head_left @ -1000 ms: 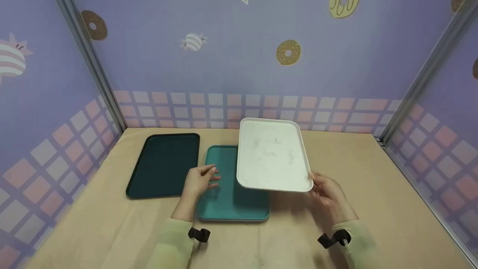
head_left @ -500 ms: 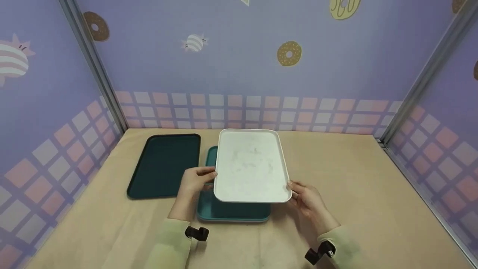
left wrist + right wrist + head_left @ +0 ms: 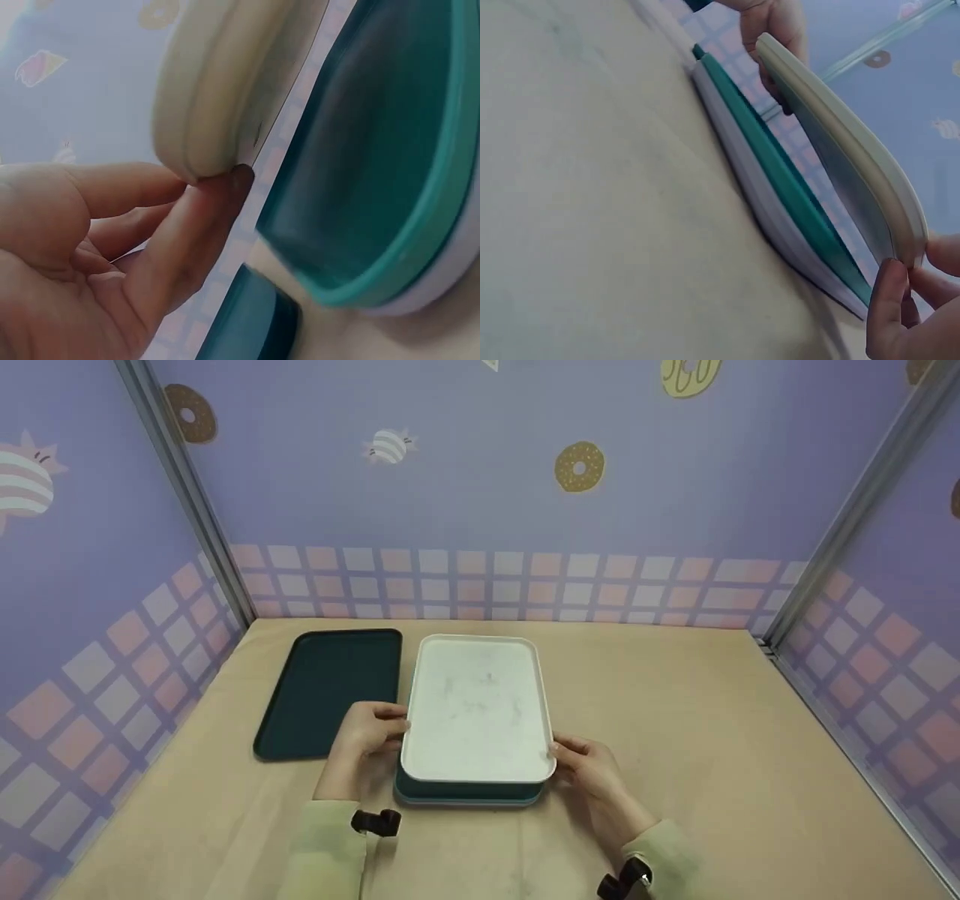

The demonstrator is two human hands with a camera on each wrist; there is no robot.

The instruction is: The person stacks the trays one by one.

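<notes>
A white tray [image 3: 478, 709] with faint grey smudges hangs just above a teal tray [image 3: 469, 793], covering most of it. My left hand [image 3: 367, 729] holds the white tray by its left edge, fingertips at the rim. At the near right corner my right hand [image 3: 590, 765] pinches the same tray, fingers underneath. In the left wrist view, a gap shows between the raised white tray [image 3: 217, 90] and the teal tray [image 3: 382, 165]. Beneath the teal tray, the right wrist view shows a pale lavender-white layer [image 3: 739, 161], apparently another tray.
A dark green tray [image 3: 334, 690] lies flat to the left, close beside my left hand. All of it rests on a beige-covered table [image 3: 697, 735]. Patterned panels [image 3: 480, 495] enclose the back and both sides, with metal posts [image 3: 840, 502] at the corners.
The white tray has moved left and down, from right of the teal tray to over it. My left hand, free a second ago, has taken hold of the white tray's left edge.
</notes>
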